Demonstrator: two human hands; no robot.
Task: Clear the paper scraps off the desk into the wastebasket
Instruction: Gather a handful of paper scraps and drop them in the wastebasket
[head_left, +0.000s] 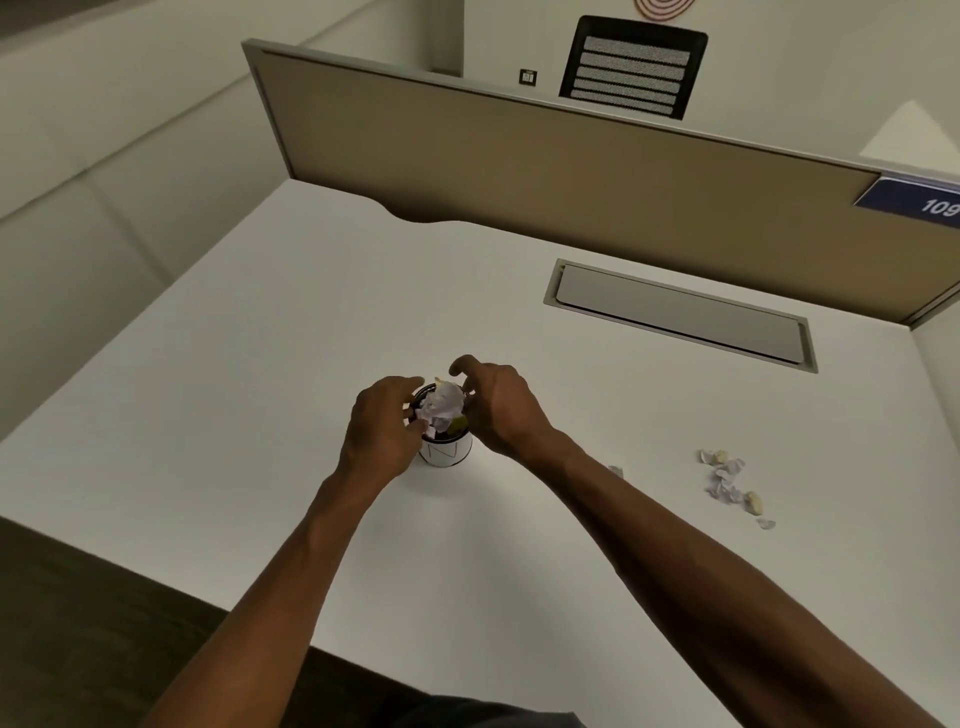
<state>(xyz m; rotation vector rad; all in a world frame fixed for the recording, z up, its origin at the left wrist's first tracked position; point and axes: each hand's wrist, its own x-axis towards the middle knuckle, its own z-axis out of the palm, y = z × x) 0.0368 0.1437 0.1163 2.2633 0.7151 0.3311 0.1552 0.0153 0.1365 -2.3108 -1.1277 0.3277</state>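
On the plain white desk (260, 364), the left hand (382, 431) sits against the left side of a small white cylindrical wastebasket (445, 451) with a dark rim; its fingers are curled loosely around that side, with the fingertips at the rim touching the paper, though whether they actually pinch it cannot be told. A heaped wad of crumpled pale lilac and white paper scraps (441, 405), with a bit of yellow among them, bulges out of the top of the wastebasket, between the two hands. The right hand (496, 402) arches over the right side of the rim, fingers bent and spread apart, holding nothing clearly, its fingertips just beside the heap. Further right, a single small lilac scrap (616, 471) lies on the desk close to the right forearm. Well apart from the wastebasket, near the desk's right side, a loose scatter of torn lilac and yellow paper bits (730, 483) rests on the surface. Behind it, a grey rectangular cable hatch (680, 314) is set flush into the desk, in front of a tan partition panel (519, 166).
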